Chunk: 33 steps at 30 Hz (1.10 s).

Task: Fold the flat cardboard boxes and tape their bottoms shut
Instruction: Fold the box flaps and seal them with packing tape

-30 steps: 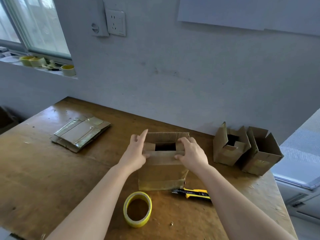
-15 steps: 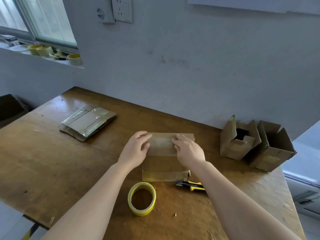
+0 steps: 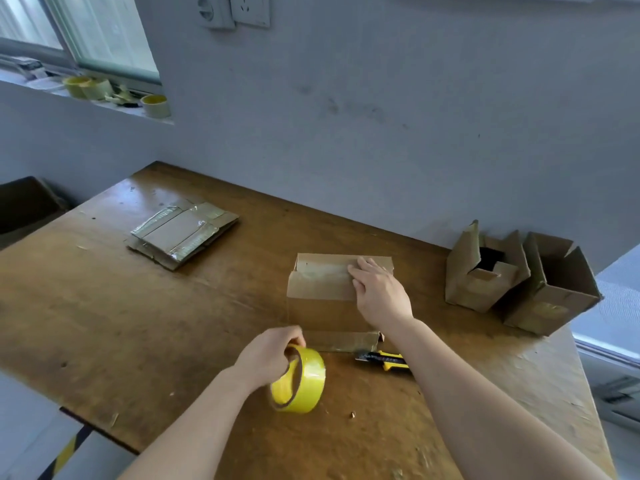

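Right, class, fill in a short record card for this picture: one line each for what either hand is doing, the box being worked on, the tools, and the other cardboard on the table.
left hand: gripping the yellow tape roll, lifted and tilted
right hand: flat on the folded flaps of the box, holding them shut
box: upright on the wooden table, flaps closed, not yet taped
utility knife: lying on the table by the box's near edge
flat boxes: stacked, far left
finished boxes: two, far right, openings visible
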Each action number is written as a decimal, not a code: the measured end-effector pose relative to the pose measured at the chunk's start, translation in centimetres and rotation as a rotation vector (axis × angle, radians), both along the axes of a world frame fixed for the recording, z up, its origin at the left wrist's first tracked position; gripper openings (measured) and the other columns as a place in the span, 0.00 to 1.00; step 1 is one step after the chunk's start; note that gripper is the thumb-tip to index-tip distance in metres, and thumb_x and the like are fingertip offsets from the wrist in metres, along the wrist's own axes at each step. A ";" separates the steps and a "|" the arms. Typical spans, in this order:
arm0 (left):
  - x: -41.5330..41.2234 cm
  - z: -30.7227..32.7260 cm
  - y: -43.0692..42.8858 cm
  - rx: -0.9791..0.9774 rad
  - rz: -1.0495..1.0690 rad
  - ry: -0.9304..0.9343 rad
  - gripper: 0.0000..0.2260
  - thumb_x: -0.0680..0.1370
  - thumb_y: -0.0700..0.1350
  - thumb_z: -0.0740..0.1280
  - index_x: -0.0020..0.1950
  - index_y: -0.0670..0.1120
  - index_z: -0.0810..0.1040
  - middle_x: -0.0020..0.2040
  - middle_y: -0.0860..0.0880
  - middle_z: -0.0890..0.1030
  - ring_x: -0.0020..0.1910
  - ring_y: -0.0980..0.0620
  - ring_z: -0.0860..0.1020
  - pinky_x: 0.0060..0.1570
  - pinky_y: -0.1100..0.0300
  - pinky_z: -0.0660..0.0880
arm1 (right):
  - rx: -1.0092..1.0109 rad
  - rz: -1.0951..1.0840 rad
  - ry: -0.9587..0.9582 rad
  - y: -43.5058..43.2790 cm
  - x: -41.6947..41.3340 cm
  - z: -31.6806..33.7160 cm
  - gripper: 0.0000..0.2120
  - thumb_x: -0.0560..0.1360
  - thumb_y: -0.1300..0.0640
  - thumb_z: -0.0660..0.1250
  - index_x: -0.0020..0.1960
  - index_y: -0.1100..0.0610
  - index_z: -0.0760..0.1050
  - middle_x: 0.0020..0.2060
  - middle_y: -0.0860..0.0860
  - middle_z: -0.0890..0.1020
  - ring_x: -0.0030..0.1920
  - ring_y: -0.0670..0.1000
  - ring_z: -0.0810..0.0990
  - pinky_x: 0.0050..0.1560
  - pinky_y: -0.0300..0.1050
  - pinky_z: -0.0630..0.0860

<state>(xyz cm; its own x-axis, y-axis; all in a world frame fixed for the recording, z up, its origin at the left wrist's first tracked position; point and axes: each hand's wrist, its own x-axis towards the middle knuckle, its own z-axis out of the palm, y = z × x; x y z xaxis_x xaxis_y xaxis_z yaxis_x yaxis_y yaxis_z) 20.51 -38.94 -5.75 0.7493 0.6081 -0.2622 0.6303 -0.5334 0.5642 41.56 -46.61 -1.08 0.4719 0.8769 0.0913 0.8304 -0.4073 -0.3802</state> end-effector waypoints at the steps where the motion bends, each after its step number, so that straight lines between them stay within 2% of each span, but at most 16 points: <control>1: 0.2 1.4 0.0 -0.097 -0.016 -0.141 0.11 0.74 0.36 0.63 0.45 0.53 0.76 0.45 0.52 0.81 0.43 0.50 0.78 0.41 0.54 0.74 | 0.005 0.001 0.007 0.0 0.0 0.0 0.19 0.82 0.58 0.55 0.72 0.52 0.69 0.75 0.49 0.65 0.76 0.49 0.57 0.74 0.44 0.52; 4: 1.5 5.2 -0.1 -0.235 -0.043 -0.441 0.06 0.73 0.40 0.68 0.44 0.52 0.77 0.46 0.53 0.83 0.45 0.54 0.80 0.43 0.56 0.77 | 0.012 0.005 0.013 -0.3 -0.1 0.3 0.19 0.82 0.59 0.56 0.72 0.53 0.69 0.74 0.50 0.65 0.76 0.49 0.57 0.74 0.44 0.53; 6: 2.9 6.9 0.1 -0.250 -0.011 -0.547 0.09 0.75 0.38 0.68 0.45 0.53 0.75 0.56 0.58 0.81 0.51 0.62 0.79 0.46 0.66 0.76 | -0.004 -0.001 0.016 -0.3 -0.1 0.6 0.19 0.81 0.58 0.57 0.72 0.52 0.70 0.74 0.50 0.66 0.76 0.49 0.58 0.73 0.43 0.53; 8: 4.1 7.7 0.5 -0.238 0.074 -0.625 0.12 0.77 0.34 0.65 0.44 0.52 0.73 0.63 0.57 0.76 0.55 0.66 0.76 0.47 0.75 0.71 | -0.013 -0.010 0.034 -0.3 -0.3 0.9 0.19 0.81 0.58 0.58 0.71 0.51 0.70 0.74 0.49 0.67 0.75 0.49 0.59 0.72 0.43 0.54; 10: 5.3 8.0 1.1 -0.232 0.169 -0.642 0.10 0.78 0.35 0.63 0.43 0.50 0.72 0.66 0.53 0.74 0.60 0.59 0.74 0.45 0.75 0.69 | 0.002 -0.015 0.059 -0.6 -0.5 1.5 0.19 0.80 0.57 0.60 0.71 0.49 0.71 0.73 0.48 0.68 0.75 0.49 0.61 0.72 0.44 0.57; 12: 6.1 7.6 1.7 -0.239 0.268 -0.610 0.08 0.80 0.38 0.62 0.45 0.50 0.72 0.62 0.53 0.76 0.57 0.56 0.75 0.42 0.70 0.69 | 0.026 -0.010 0.100 -1.0 -0.6 2.1 0.19 0.80 0.56 0.60 0.69 0.48 0.72 0.71 0.47 0.71 0.72 0.49 0.65 0.71 0.47 0.63; 13: 6.4 7.4 1.9 -0.251 0.318 -0.593 0.06 0.80 0.39 0.62 0.48 0.51 0.73 0.58 0.52 0.79 0.53 0.55 0.77 0.41 0.67 0.70 | 0.055 -0.023 0.181 -1.1 -0.6 2.5 0.18 0.80 0.56 0.59 0.68 0.49 0.74 0.69 0.47 0.74 0.70 0.50 0.68 0.69 0.48 0.66; 15: 6.7 7.2 2.2 -0.296 0.404 -0.583 0.09 0.80 0.39 0.61 0.51 0.54 0.74 0.50 0.51 0.80 0.49 0.52 0.78 0.42 0.60 0.76 | 0.174 -0.082 0.531 -1.3 -1.0 3.7 0.15 0.79 0.51 0.59 0.61 0.49 0.80 0.64 0.48 0.78 0.66 0.51 0.73 0.66 0.52 0.70; 17: 6.9 7.2 2.3 -0.349 0.433 -0.585 0.11 0.80 0.40 0.61 0.51 0.57 0.74 0.48 0.51 0.81 0.48 0.51 0.79 0.46 0.52 0.80 | 0.260 -0.083 0.860 -1.3 -1.5 5.0 0.20 0.73 0.37 0.60 0.50 0.48 0.84 0.62 0.52 0.79 0.66 0.52 0.73 0.66 0.56 0.69; 18: 6.8 7.3 2.3 -0.372 0.432 -0.590 0.12 0.80 0.40 0.61 0.52 0.58 0.75 0.48 0.51 0.81 0.48 0.50 0.80 0.46 0.50 0.81 | 0.258 -0.035 0.912 -1.2 -1.7 5.6 0.24 0.69 0.31 0.61 0.45 0.48 0.84 0.60 0.53 0.80 0.64 0.50 0.74 0.65 0.54 0.70; 19: 6.8 7.4 2.2 -0.406 0.431 -0.604 0.12 0.80 0.39 0.61 0.54 0.57 0.75 0.48 0.49 0.82 0.47 0.49 0.80 0.45 0.50 0.81 | 0.244 0.027 0.929 -1.2 -1.8 6.2 0.26 0.65 0.29 0.63 0.41 0.50 0.83 0.53 0.52 0.83 0.58 0.47 0.77 0.60 0.49 0.72; 21: 6.8 7.4 2.0 -0.464 0.435 -0.627 0.12 0.79 0.37 0.61 0.58 0.51 0.76 0.50 0.45 0.82 0.48 0.45 0.81 0.47 0.47 0.81 | 0.209 0.136 0.908 -0.7 -2.0 7.3 0.24 0.63 0.32 0.72 0.38 0.54 0.81 0.39 0.49 0.82 0.42 0.45 0.79 0.44 0.39 0.75; 23: 6.6 7.4 2.1 -0.508 0.434 -0.640 0.10 0.79 0.37 0.62 0.58 0.45 0.77 0.51 0.41 0.82 0.48 0.42 0.82 0.47 0.45 0.81 | 0.210 0.181 0.863 -0.1 -2.0 8.0 0.19 0.66 0.39 0.75 0.38 0.55 0.79 0.33 0.48 0.80 0.35 0.45 0.78 0.38 0.38 0.73; 27: 5.9 7.9 2.4 -0.665 0.367 -0.699 0.09 0.78 0.39 0.65 0.58 0.46 0.78 0.49 0.42 0.83 0.45 0.42 0.83 0.47 0.45 0.81 | 0.257 0.176 0.788 0.6 -2.2 8.6 0.11 0.74 0.49 0.72 0.44 0.57 0.78 0.36 0.52 0.81 0.37 0.51 0.79 0.41 0.49 0.77; 29: 5.7 8.0 2.4 -0.723 0.361 -0.725 0.13 0.79 0.39 0.60 0.62 0.48 0.75 0.52 0.42 0.83 0.47 0.40 0.83 0.48 0.46 0.81 | 0.263 0.165 0.730 0.6 -2.3 8.8 0.08 0.75 0.50 0.71 0.46 0.56 0.78 0.39 0.55 0.82 0.39 0.56 0.81 0.43 0.56 0.79; 33: 5.9 8.4 2.5 -0.763 0.382 -0.746 0.14 0.82 0.45 0.53 0.59 0.51 0.76 0.52 0.43 0.83 0.46 0.41 0.83 0.45 0.48 0.81 | 0.177 0.156 0.588 0.9 -2.2 8.8 0.07 0.75 0.50 0.70 0.46 0.54 0.78 0.40 0.53 0.82 0.42 0.56 0.81 0.44 0.55 0.79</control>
